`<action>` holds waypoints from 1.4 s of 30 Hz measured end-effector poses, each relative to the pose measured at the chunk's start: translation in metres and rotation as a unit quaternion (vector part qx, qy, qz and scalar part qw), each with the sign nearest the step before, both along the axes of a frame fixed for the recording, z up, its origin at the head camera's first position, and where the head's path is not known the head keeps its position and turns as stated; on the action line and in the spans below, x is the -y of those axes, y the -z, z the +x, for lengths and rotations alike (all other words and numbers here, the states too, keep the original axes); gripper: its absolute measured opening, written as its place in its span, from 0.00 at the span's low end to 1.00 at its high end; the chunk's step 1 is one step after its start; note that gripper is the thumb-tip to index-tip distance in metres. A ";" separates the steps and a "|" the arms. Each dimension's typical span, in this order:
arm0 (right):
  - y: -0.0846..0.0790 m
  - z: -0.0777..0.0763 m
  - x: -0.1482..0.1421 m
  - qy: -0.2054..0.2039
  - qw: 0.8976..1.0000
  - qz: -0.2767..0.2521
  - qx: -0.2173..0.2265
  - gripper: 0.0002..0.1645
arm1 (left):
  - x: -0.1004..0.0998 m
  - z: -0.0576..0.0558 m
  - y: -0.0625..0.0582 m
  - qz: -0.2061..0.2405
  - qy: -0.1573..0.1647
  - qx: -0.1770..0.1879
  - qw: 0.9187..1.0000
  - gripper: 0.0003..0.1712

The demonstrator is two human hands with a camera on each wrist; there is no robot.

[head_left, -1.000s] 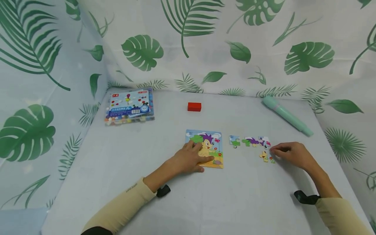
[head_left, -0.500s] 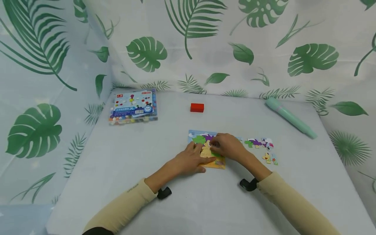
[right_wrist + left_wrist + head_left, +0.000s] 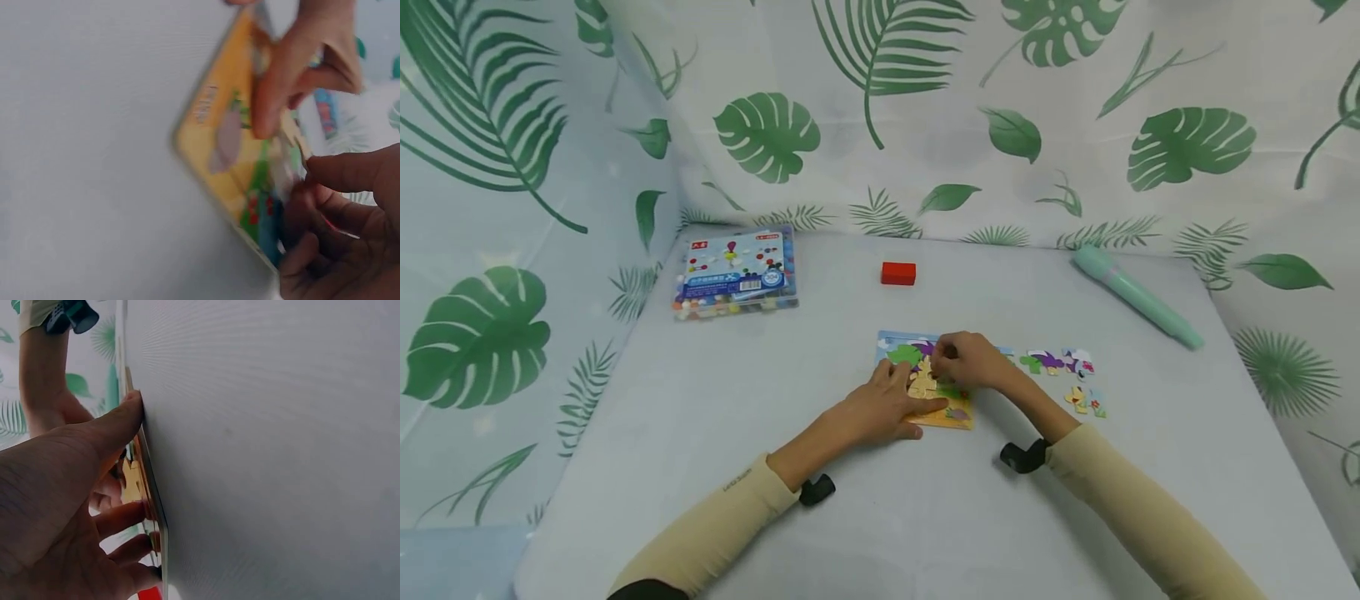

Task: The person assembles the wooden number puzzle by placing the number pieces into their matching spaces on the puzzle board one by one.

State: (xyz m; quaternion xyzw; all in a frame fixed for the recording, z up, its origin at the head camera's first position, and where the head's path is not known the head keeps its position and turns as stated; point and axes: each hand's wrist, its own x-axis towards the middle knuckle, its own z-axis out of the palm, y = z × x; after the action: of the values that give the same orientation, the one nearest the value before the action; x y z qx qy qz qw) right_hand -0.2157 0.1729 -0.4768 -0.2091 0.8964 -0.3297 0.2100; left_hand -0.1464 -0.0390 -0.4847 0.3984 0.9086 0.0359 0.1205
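A square cartoon jigsaw puzzle (image 3: 958, 417) in a tray board lies flat on the white table. My left hand (image 3: 880, 404) rests on its left side with fingers spread; in the left wrist view, the thumb (image 3: 128, 412) lies along the board's near edge. Over the upper middle of the picture, my right hand (image 3: 970, 360) pinches a jigsaw piece (image 3: 302, 147) between thumb and fingertips. The right wrist view is blurred, and the fingers hide most of this piece. Several loose pieces (image 3: 1045, 361) lie right of the board, one partly hidden behind the right hand.
A red block (image 3: 898, 273) sits behind the board. At the back left is a clear box (image 3: 736, 271) of coloured beads with a printed label. A mint-green tube-shaped thing (image 3: 1135, 296) lies at the back right. Leaf-print cloth hangs behind and at the sides.
My right hand has swung left from the loose pieces to over the puzzle board, then shifted slightly further left and up. The left hand has stayed in place on the board.
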 end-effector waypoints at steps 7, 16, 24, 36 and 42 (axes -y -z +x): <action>-0.006 0.004 -0.011 0.069 0.992 -0.095 0.048 0.07 | 0.004 0.000 -0.001 0.005 -0.017 0.023 1.000 0.32; -0.034 0.024 -0.118 0.058 0.998 -0.025 -0.024 0.09 | 0.001 0.000 0.000 0.020 -0.022 0.035 0.999 0.33; -0.020 0.047 -0.172 0.086 0.996 0.023 -0.017 0.07 | 0.000 0.000 0.002 0.017 -0.014 0.019 1.000 0.34; -0.001 0.050 -0.168 0.109 0.988 0.063 -0.086 0.05 | -0.001 -0.001 0.005 0.012 -0.006 0.012 1.000 0.34; 0.006 0.053 -0.168 0.117 0.984 0.062 -0.117 0.03 | -0.001 -0.002 0.005 0.010 -0.002 0.004 1.000 0.34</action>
State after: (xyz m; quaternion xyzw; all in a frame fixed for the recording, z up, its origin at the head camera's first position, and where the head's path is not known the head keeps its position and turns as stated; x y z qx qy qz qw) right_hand -0.1625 0.3413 -0.4823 -0.1261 0.9519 -0.2688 0.0763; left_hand -0.1480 -0.0384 -0.4898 0.3979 0.9083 0.0473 0.1201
